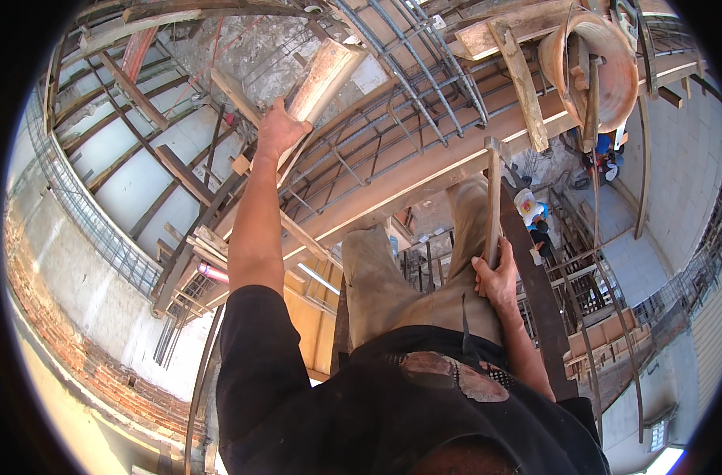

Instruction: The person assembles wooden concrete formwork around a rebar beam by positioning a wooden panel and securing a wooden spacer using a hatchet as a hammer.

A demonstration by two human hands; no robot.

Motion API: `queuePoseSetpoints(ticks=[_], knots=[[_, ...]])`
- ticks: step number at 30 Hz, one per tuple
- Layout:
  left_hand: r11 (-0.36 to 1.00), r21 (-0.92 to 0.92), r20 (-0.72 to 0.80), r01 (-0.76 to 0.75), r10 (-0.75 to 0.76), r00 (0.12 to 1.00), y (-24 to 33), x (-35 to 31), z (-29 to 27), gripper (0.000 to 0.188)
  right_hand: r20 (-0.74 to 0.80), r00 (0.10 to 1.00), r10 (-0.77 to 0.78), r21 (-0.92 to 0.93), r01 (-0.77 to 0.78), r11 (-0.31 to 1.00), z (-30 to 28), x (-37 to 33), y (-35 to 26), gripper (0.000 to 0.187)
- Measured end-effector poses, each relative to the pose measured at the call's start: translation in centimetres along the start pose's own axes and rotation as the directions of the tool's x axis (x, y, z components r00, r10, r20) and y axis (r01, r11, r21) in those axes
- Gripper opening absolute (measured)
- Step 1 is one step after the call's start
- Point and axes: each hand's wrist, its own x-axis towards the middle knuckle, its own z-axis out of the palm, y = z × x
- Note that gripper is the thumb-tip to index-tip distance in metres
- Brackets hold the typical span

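At the upper left of centre, my left hand (282, 131) is closed around the edge of a short, thick wooden board (327, 75), which tilts up and to the right beside the formwork. My right hand (499, 277) grips the lower part of a hammer's wooden handle (494, 202), near my right thigh. The hammer's head (496, 146) points away from me and rests close to the side of the wooden beam form (408, 190). A cage of steel reinforcing bars (361, 158) runs along inside that form.
I am high up, with openings below my legs. An orange bucket (547, 47) with wood pieces hangs at the upper right, beside a rough plank (519, 91). Two people (532, 210) work far below on the right. A brick wall (68, 352) stands left.
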Motion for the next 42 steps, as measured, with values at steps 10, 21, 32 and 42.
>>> queuePoseSetpoints(ticks=[10,21,32,42], knots=[[0.997,0.027,0.002,-0.068,0.068,0.998,2.0,-0.8,1.7,0.076,-0.021,0.999,-0.037,0.003,0.037,0.999,0.0,0.1,0.6,0.073],[0.999,0.030,0.037,-0.013,0.012,0.999,3.3,-0.3,1.2,0.075,-0.021,0.999,-0.030,0.027,0.031,0.999,0.0,-0.3,-0.3,0.064],[0.998,0.059,0.091,0.021,-0.026,0.995,3.5,-1.0,1.9,0.082,-0.013,0.997,-0.080,0.112,0.081,0.990,-0.8,-0.3,-3.4,0.063],[0.998,0.040,0.111,0.040,-0.044,0.993,3.2,-1.1,1.7,0.081,0.067,0.874,-0.481,-0.213,0.483,0.849,3.2,8.1,-12.5,0.049]])
